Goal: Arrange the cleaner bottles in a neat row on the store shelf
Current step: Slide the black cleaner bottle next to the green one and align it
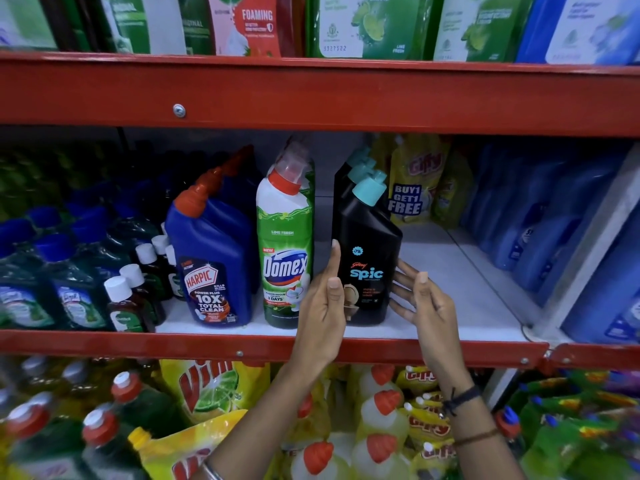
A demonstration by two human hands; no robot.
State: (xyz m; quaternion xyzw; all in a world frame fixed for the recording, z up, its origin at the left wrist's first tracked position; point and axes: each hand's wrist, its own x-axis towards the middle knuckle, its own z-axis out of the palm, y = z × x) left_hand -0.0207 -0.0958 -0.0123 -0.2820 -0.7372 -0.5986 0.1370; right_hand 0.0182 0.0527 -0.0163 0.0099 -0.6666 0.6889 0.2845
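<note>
A black Spic bottle (367, 237) with a teal cap stands upright at the front of the white shelf board (457, 306), with more of the same bottles lined up behind it. To its left stand a green Domex bottle (284, 233) and a blue Harpic bottle (211, 251), each with others behind. My left hand (323, 306) lies flat against the Spic bottle's left side, thumb over its front. My right hand (424, 303) is on the bottle's right side, fingers spread, fingertips at or just off its edge.
Small brown bottles with white caps (130, 299) and green cleaner bottles (31, 292) fill the left. Yellow refill pouches (415, 181) stand at the back right, blue bottles (540, 216) further right. A red shelf rail (138, 342) runs along the front, another shelf (311, 95) overhead.
</note>
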